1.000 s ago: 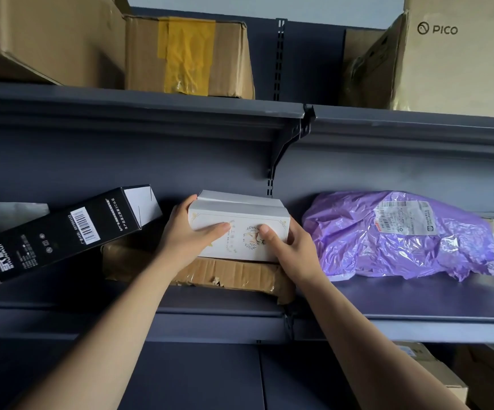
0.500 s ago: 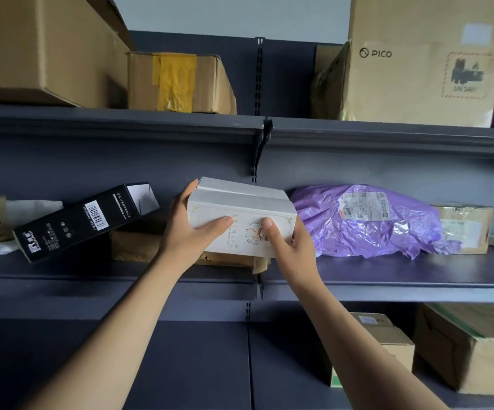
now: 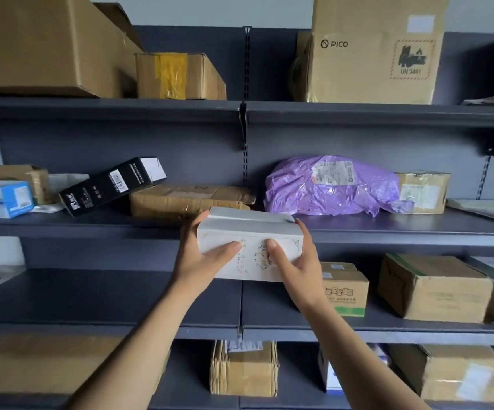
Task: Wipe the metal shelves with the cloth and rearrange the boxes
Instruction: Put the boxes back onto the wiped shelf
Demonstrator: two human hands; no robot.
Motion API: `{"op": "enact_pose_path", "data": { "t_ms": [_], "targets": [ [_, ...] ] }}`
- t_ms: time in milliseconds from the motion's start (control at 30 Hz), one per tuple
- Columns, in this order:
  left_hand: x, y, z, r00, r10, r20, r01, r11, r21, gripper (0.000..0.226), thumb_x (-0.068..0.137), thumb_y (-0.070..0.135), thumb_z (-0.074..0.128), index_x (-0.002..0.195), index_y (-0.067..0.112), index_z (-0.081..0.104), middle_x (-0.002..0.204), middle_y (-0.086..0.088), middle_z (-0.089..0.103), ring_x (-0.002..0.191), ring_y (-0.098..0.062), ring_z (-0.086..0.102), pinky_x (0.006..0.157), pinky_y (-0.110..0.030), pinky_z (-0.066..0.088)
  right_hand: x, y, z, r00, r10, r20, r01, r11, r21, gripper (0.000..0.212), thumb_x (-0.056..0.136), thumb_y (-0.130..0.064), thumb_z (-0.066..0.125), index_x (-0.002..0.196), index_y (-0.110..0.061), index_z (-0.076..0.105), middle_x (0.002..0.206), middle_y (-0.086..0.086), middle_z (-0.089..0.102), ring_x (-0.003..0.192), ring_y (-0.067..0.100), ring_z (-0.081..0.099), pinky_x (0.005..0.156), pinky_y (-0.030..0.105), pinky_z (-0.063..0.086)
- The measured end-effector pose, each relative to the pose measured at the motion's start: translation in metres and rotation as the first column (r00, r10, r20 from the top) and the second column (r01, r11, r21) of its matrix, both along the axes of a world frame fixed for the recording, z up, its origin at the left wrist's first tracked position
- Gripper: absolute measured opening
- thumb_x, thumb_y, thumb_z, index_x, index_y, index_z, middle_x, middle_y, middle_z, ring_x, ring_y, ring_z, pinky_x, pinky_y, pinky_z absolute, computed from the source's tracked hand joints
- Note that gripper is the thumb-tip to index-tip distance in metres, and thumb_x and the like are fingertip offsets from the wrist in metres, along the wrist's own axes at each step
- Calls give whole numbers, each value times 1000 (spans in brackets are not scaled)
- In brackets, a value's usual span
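I hold a white box [image 3: 251,232] with a small printed design in both hands, in front of the edge of the dark metal shelf [image 3: 387,229]. My left hand [image 3: 201,255] grips its left end and my right hand [image 3: 296,261] grips its right end, thumbs on the front face. The box is clear of the shelf and off the flat brown parcel [image 3: 186,199] behind it. A black box [image 3: 112,184] leans tilted on that parcel's left end. No cloth is in view.
A purple plastic parcel [image 3: 328,184] and a small taped carton [image 3: 423,190] lie right of the parcel. A blue box [image 3: 3,198] sits far left. Large cartons [image 3: 373,51] fill the top shelf; more cartons [image 3: 435,288] stand on the lower shelves.
I have lifted the white box off the flat brown parcel and drawn it out and down, away from the shelf. My view has pulled back, so more shelves show.
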State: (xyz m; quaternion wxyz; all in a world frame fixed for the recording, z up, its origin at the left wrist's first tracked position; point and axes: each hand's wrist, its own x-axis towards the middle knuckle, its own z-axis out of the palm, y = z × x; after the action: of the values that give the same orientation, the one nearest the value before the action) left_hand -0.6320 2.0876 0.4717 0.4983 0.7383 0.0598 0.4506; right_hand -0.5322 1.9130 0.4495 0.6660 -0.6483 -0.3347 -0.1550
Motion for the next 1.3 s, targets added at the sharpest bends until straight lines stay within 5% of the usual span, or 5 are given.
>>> {"op": "enact_pose_path", "data": {
  "t_ms": [633, 867, 1000, 1133, 1300],
  "targets": [
    [11, 41, -149, 920, -96, -381, -27, 952, -306, 93, 48, 55, 91, 128, 51, 44, 130, 5, 61, 112, -11, 66, 92, -37, 59, 23, 29, -148, 936, 52, -348, -134, 968, -214, 68, 67, -84, 71, 119, -85, 28, 129, -4, 63, 117, 16, 64, 99, 47, 55],
    [82, 94, -167, 899, -129, -419, -9, 950, -311, 93, 64, 41, 91, 140, 51, 39, 143, 12, 47, 126, -17, 54, 106, -43, 49, 79, 79, -151, 928, 62, -368, -169, 949, -267, 92, 73, -66, 78, 148, -36, 35, 131, -16, 61, 118, -2, 59, 100, 21, 50],
    [119, 122, -180, 891, -158, -427, 20, 950, -310, 89, 72, 19, 90, 141, 45, 41, 141, 11, 48, 125, -18, 55, 98, -36, 54, 110, 103, -157, 916, 54, -398, -180, 941, -287, 83, 76, -48, 81, 142, -42, 32, 123, -28, 54, 106, -11, 58, 85, 9, 48],
    [147, 141, -199, 895, -178, -409, 45, 948, -314, 87, 73, -4, 85, 140, 32, 43, 140, 4, 48, 125, -19, 54, 79, -20, 58, 136, 120, -168, 911, 47, -410, -197, 922, -332, 87, 72, -49, 84, 142, -45, 31, 135, -21, 53, 120, 4, 58, 99, 25, 50],
    [164, 159, -225, 899, -167, -404, 40, 952, -304, 98, 51, 40, 92, 136, 48, 43, 137, 13, 51, 127, -16, 54, 101, -52, 53, 158, 135, -187, 912, 35, -409, -187, 923, -337, 85, 76, -22, 86, 143, -30, 33, 139, -14, 50, 118, -10, 55, 99, 18, 50]
  ]
}}
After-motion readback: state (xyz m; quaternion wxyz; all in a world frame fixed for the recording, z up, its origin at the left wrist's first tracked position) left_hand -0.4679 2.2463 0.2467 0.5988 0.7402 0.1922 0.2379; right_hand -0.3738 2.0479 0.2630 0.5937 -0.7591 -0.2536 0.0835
